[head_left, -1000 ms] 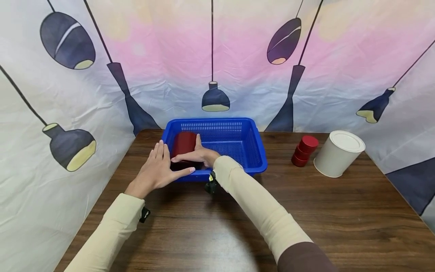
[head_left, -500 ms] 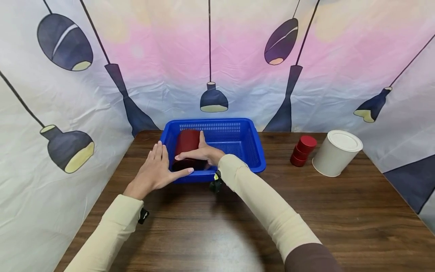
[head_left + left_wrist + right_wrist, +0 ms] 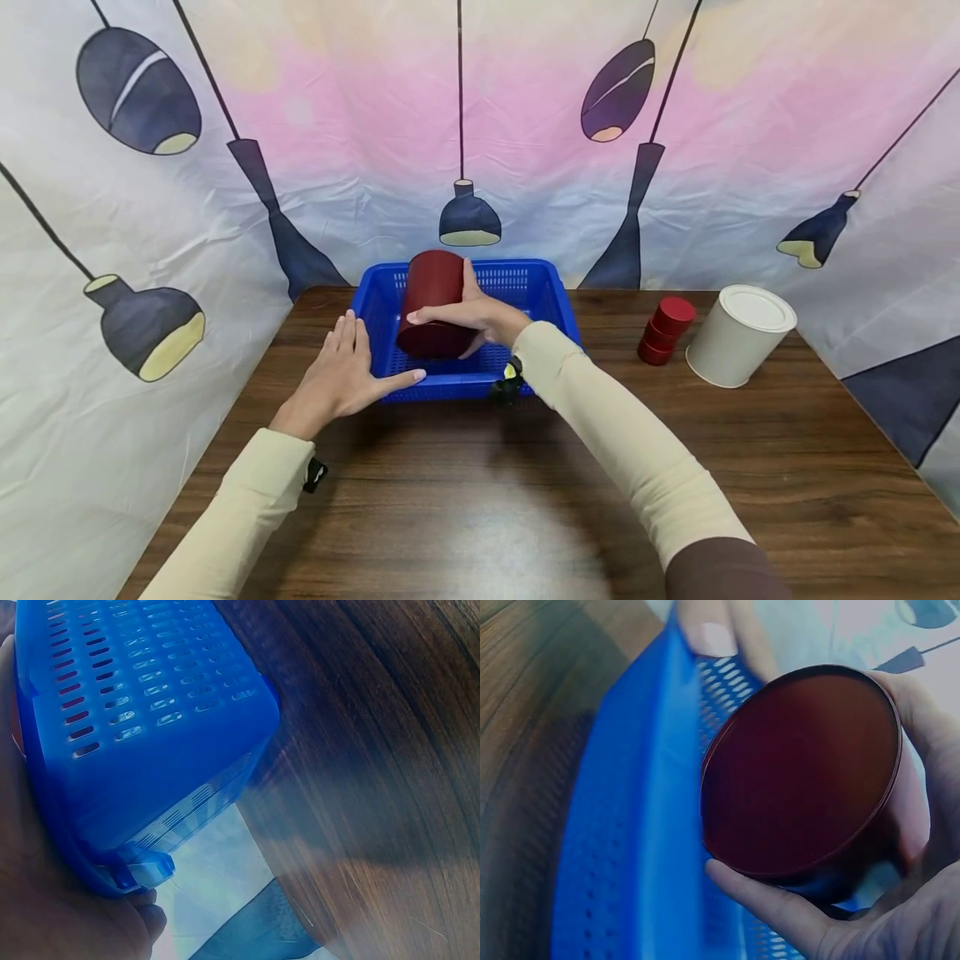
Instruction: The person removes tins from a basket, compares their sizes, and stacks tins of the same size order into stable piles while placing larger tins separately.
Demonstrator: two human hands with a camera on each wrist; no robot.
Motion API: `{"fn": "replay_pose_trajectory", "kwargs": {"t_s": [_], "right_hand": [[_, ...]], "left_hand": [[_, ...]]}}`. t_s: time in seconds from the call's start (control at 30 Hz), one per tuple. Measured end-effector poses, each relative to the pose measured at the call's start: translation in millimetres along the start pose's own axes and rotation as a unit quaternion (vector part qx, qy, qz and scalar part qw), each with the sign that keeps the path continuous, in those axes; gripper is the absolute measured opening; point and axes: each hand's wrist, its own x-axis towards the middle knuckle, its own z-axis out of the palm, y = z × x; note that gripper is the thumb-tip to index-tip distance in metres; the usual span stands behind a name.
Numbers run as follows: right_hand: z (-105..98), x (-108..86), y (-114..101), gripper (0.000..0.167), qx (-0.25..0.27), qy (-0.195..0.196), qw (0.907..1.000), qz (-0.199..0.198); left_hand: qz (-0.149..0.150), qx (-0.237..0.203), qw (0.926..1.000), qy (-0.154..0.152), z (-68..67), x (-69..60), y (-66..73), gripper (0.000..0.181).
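My right hand (image 3: 487, 317) grips a dark red cylindrical canister (image 3: 435, 287) by its side, thumb and fingers spread round it. The canister is tilted, its top above the back rim of a blue plastic basket (image 3: 457, 389). In the right wrist view one flat round end of the canister (image 3: 802, 772) faces the camera, and the right thumb (image 3: 772, 907) lies along its edge. My left hand (image 3: 337, 375) rests on the basket's left front corner with straight fingers and the thumb stretched out along the front rim. From the left wrist, the basket's slotted wall (image 3: 150, 750) shows below that hand.
On the right of the wooden table (image 3: 480, 483) stand a stack of small red round containers (image 3: 665, 332) and a large white lidded can (image 3: 738, 337). A curtain printed with lamps (image 3: 360, 125) hangs behind and along the sides.
My right hand has lifted the dark red canister off the basket's left side, up and to the right. The left hand has stayed on the basket's corner.
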Motion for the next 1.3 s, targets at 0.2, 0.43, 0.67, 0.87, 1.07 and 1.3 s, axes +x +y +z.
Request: {"fn": "replay_pose_trajectory", "kwargs": {"t_s": [0.2,0.43,0.67,0.87,1.07,1.3], "right_hand": [[-20.7,-12.6,-7.2,0.128,0.007,0.018,0.9992,-0.035],[-52.1,-36.3,-10.8,0.127,0.039,0.038,0.9969,-0.057],[-83.0,-62.9,-7.6,0.129,0.048,0.052,0.9958,-0.059],[-105.2,-85.2,1.7,0.124,0.054,0.062,0.9944,-0.066],[-121.3,-111.3,11.9,0.119,0.045,0.084,0.9926,-0.075],[-139.2,-143.4,28.5,0.125,0.007,0.119,0.9904,-0.071]], "left_hand": [[-0.002,-0.002,1.0,0.001,0.8,-0.6,0.2,0.136],[0.002,-0.004,1.0,0.002,0.9,-1.5,1.6,0.137],[0.0,-0.002,1.0,0.004,-1.2,-1.2,0.8,0.137],[0.003,0.001,1.0,0.004,-0.7,-0.1,1.1,0.137],[0.003,0.0,1.0,0.005,1.4,-1.4,0.1,0.137],[0.005,0.001,0.9999,0.011,1.3,-1.6,-1.0,0.136]]}}
